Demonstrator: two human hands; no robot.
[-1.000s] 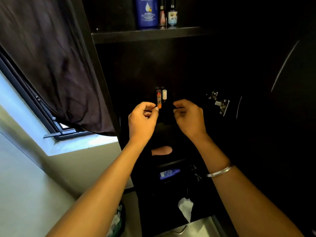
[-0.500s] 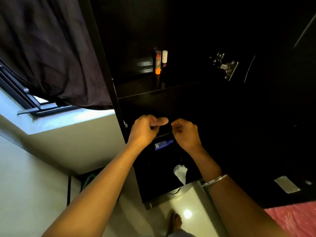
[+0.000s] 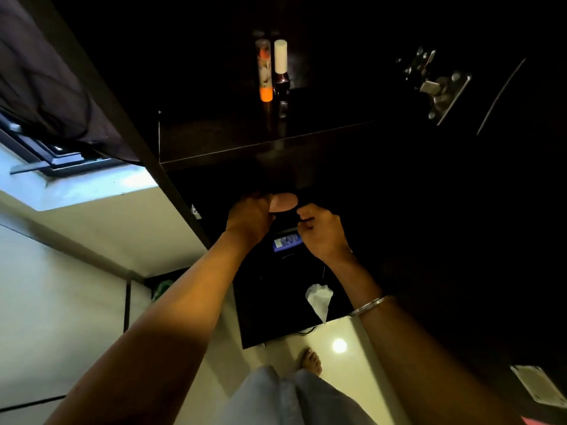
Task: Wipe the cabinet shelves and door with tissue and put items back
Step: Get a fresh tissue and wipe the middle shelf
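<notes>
Dark, glossy wood forms the tall open cabinet, whose upper shelf carries a slim orange-tipped clear tube touching a white-capped dark bottle. A metal hinge shines at right; pale polished floor tiles and a bright window sill lie below and at left, under a dark curtain. The left hand curls its fingers round a smooth, rounded pink object at a lower shelf. The right hand, fingers curled, is just beside it; what it grips cannot be told. A crumpled white tissue lies below in the cabinet, near a blue-labelled item.
</notes>
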